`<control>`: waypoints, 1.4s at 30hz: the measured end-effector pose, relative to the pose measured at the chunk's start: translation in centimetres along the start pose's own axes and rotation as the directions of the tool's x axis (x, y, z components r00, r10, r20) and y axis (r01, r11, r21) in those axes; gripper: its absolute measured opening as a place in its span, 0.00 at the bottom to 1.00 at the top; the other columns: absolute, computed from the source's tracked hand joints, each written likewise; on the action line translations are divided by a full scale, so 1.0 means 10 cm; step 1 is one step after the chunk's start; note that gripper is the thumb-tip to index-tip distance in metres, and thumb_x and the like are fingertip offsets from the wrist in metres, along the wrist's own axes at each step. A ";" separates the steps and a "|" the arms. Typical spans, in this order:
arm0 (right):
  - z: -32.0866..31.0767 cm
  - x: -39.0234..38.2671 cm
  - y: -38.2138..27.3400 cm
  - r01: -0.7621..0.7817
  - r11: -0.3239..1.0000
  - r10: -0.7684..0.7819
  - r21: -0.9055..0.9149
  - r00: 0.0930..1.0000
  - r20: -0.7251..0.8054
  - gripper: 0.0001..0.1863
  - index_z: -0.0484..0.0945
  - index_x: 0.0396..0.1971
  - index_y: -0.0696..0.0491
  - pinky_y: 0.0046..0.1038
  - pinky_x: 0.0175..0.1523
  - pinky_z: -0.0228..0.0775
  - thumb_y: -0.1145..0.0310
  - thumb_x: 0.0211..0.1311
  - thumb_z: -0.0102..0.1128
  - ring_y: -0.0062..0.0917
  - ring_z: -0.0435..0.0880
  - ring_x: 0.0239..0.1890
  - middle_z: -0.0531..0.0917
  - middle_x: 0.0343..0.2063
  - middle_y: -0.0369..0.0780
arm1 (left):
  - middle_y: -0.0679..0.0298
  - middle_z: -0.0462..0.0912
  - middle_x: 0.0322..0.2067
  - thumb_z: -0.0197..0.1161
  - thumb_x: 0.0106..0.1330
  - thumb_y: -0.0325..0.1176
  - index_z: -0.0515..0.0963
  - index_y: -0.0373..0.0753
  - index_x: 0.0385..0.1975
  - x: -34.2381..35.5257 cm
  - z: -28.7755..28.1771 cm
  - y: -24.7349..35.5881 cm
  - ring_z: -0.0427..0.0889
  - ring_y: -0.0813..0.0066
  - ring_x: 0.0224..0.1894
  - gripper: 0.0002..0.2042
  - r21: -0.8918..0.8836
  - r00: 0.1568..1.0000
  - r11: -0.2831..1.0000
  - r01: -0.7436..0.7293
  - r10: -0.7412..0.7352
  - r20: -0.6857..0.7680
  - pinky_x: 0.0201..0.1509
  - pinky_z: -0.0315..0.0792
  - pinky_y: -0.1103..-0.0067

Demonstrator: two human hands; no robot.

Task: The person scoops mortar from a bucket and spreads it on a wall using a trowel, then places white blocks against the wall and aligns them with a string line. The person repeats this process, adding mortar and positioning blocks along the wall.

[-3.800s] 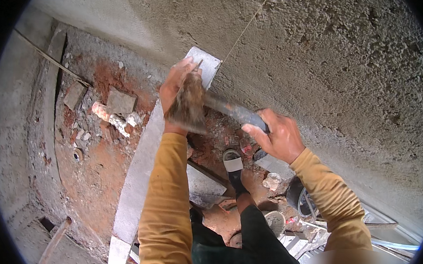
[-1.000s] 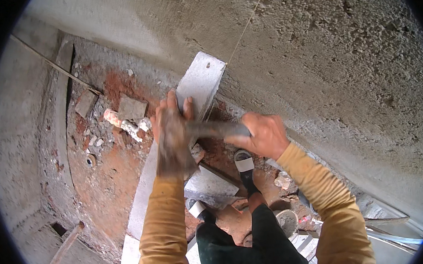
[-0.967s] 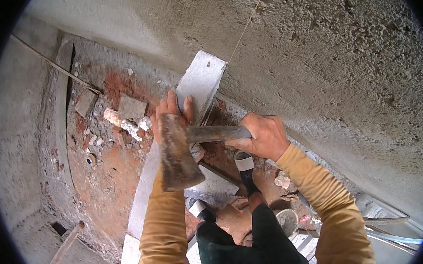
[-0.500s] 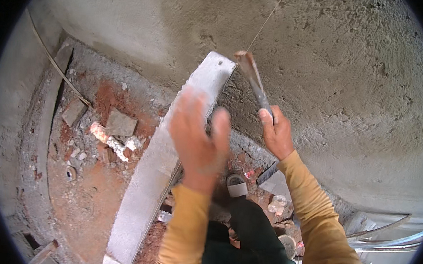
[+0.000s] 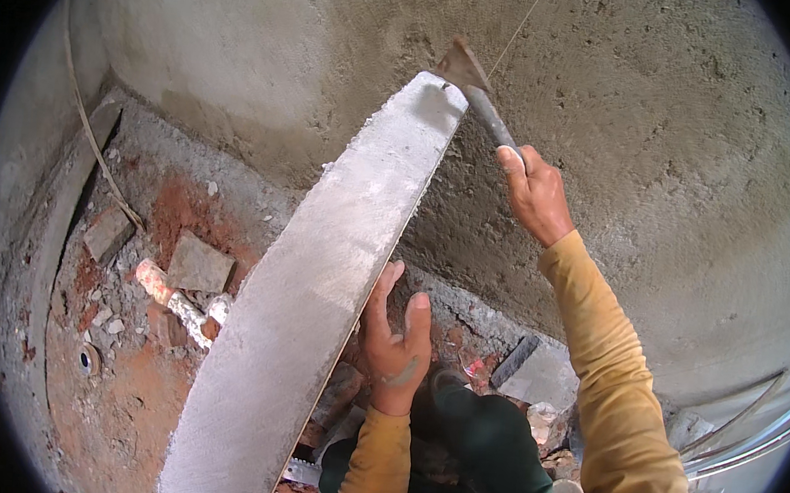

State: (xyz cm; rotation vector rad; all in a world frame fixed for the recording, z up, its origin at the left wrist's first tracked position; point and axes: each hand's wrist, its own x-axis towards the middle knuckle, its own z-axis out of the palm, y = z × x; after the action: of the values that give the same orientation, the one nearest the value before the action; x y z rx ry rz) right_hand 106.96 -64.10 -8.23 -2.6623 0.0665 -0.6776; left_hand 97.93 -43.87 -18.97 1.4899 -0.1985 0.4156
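right hand grips the dark handle of a rusty pointed trowel, blade at the top end of a long, mortar-crusted straightedge; left hand, fingers spread, steadies its edge against the coarse plastered wall.

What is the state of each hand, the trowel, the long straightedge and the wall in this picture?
Left hand: open, fingers against the straightedge's edge.
Right hand: closed around the trowel handle.
Trowel: raised, blade at the straightedge's top end.
Straightedge: leaning tilted against the wall, coated with mortar.
Wall: covered in rough grey plaster.
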 end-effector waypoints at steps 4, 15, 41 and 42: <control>-0.12 -0.10 -0.13 0.233 0.951 -0.180 0.203 0.951 -0.250 0.25 0.71 0.29 0.58 0.40 0.32 0.66 0.47 0.68 0.43 0.47 0.76 0.22 0.76 0.19 0.49 | 0.49 0.73 0.52 0.58 0.63 0.28 0.64 0.30 0.56 0.01 0.01 -0.02 0.72 0.59 0.56 0.22 -0.062 1.000 0.998 -0.025 0.026 0.010 0.59 0.65 0.71; -0.19 -0.13 -0.27 0.162 0.980 -0.134 0.119 0.967 -0.215 0.31 0.72 0.27 0.57 0.45 0.34 0.66 0.41 0.66 0.39 0.51 0.77 0.29 0.78 0.21 0.52 | 0.49 0.70 0.55 0.58 0.64 0.28 0.63 0.29 0.57 0.00 -0.02 0.01 0.70 0.57 0.57 0.23 -0.063 0.999 0.998 -0.022 0.025 0.040 0.60 0.65 0.71; -0.11 0.01 -0.27 -0.203 0.961 0.209 -0.187 0.978 0.015 0.34 0.73 0.27 0.60 0.47 0.39 0.65 0.39 0.64 0.39 0.52 0.77 0.34 0.79 0.26 0.56 | 0.47 0.70 0.54 0.57 0.64 0.32 0.64 0.28 0.57 0.00 0.00 -0.04 0.70 0.56 0.57 0.23 -0.074 0.999 0.997 -0.031 0.033 0.026 0.59 0.65 0.70; -0.11 0.04 -0.28 -0.251 0.940 0.269 -0.230 0.962 0.048 0.34 0.73 0.27 0.60 0.47 0.40 0.65 0.39 0.64 0.38 0.52 0.77 0.34 0.78 0.26 0.56 | 0.47 0.70 0.54 0.57 0.64 0.32 0.64 0.28 0.57 -0.01 0.00 -0.03 0.70 0.55 0.58 0.23 -0.083 0.999 0.996 -0.026 0.028 0.031 0.59 0.65 0.70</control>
State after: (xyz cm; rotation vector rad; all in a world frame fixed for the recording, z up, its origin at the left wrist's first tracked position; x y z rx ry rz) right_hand 106.66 -61.91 -6.11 -2.8163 0.4919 -0.5031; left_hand 97.97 -43.86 -19.32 1.4147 -0.2591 0.4004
